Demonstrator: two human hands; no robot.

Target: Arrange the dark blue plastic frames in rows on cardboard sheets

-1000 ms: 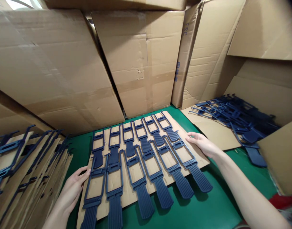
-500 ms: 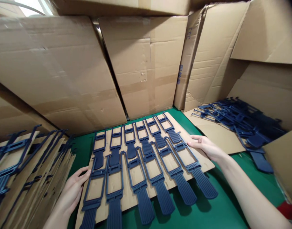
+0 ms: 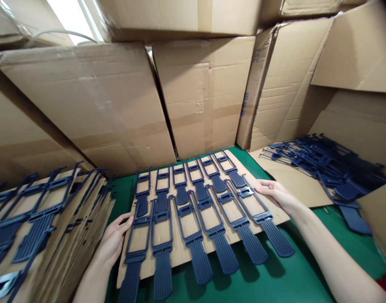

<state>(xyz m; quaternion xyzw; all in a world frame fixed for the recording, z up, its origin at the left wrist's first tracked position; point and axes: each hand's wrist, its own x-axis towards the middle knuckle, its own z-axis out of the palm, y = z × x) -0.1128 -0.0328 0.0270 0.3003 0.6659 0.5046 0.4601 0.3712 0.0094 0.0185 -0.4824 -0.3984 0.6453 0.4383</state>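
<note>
Looking out at a wall of taped cardboard boxes (image 3: 194, 94) across the upper half of the frame. Below that, looking down on a green bench (image 3: 180, 290), in view from the middle of the frame to its bottom edge. Taking in also, at lower left, a leaning stack of cardboard panels (image 3: 87, 235), with dark blue parts lying on the front panel and poking out from between the others.

In the lower centre, holding one cardboard sheet (image 3: 189, 221), laid out with twelve dark blue plastic frames (image 3: 227, 256) in two rows of six (ribbed paddle ends towards the bottom of the frame, the near row's jutting past the sheet's edge and casting shadows on the bench).

At right, leaving untouched a jumbled heap of similar blue parts (image 3: 331, 164), piled on a cardboard flap (image 3: 306, 191).

Gripping the sheet's left edge with the left hand (image 3: 112, 240), its right edge with the right hand (image 3: 283, 197). Pinching that sheet with the fingers on both sides (partly hidden, so unable to tell how far beneath they reach).
</note>
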